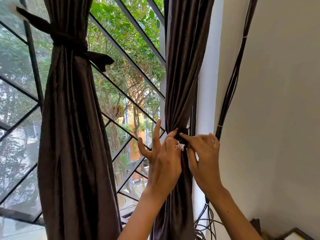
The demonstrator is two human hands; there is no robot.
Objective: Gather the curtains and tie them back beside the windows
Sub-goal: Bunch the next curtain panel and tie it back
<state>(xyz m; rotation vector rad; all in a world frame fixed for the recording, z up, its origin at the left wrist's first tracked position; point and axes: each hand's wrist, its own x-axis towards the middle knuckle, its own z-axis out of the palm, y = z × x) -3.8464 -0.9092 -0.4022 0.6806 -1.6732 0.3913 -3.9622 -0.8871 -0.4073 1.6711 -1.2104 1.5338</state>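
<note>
Two dark brown curtains hang at the window. The left curtain (72, 118) is bunched and bound by a dark fabric tie-back (69, 44) knotted around it. The right curtain (181, 66) is gathered against the white window frame. My left hand (162, 158) and my right hand (202, 153) meet at its waist, where a dark tie (182, 138) with a frayed white end (181, 146) wraps the fabric. Thumb and forefinger of each hand pinch the tie; the left hand's other fingers are spread out.
Black window bars (131, 58) cross the glass, with trees and buildings outside. A bundle of black cables (232, 84) runs down the white wall (277, 101) at the right and coils near the bottom (202, 227). A dark-edged object (297, 234) sits at the lower right corner.
</note>
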